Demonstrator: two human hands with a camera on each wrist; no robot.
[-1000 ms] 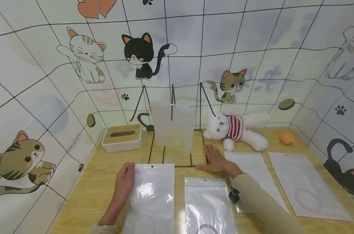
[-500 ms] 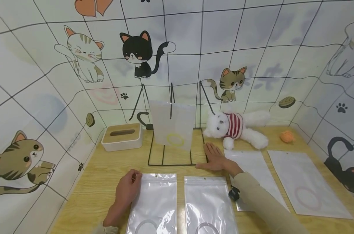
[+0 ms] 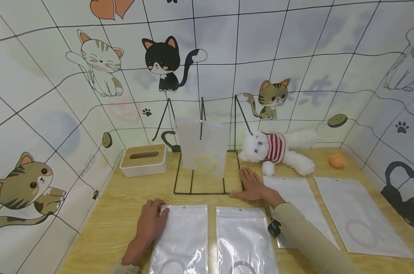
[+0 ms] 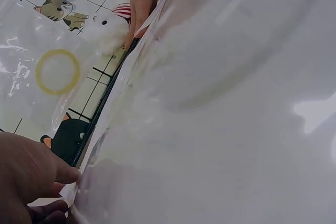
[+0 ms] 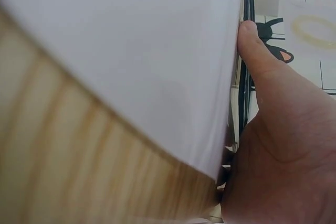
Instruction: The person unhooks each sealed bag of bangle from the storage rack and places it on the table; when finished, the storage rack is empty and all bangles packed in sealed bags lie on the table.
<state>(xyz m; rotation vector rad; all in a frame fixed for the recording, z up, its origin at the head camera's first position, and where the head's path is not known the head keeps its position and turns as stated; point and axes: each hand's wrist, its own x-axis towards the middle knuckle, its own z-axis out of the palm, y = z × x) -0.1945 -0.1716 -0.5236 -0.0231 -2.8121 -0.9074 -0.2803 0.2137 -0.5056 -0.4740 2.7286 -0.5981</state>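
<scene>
My left hand point(image 3: 148, 224) pinches the upper left corner of a clear-fronted zip bag point(image 3: 186, 238) lying on the table. A pale ring point(image 3: 172, 262) shows inside this bag. My right hand point(image 3: 253, 186) rests flat at the front right corner of a black wire rack point(image 3: 210, 193), fingers spread forward. From the rack's middle hook hangs another zip bag point(image 3: 201, 140) with a yellow ring point(image 3: 206, 163). A zip bag with a greyish ring point(image 3: 242, 236) lies right of the pinched one. In the right wrist view, the thumb point(image 5: 252, 40) is beside the rack's wire.
Two more zip bags lie at the right, one point(image 3: 299, 198) partly under the right forearm, the other point(image 3: 357, 217) with a pink ring. A white plush toy point(image 3: 276, 150) in a striped shirt, an orange ball point(image 3: 337, 160) and a wood-topped tissue box point(image 3: 144, 161) stand farther back.
My left hand has brought its zip bag down onto the table, a little right and nearer me, level with the neighbouring bag. The right hand has stayed by the rack.
</scene>
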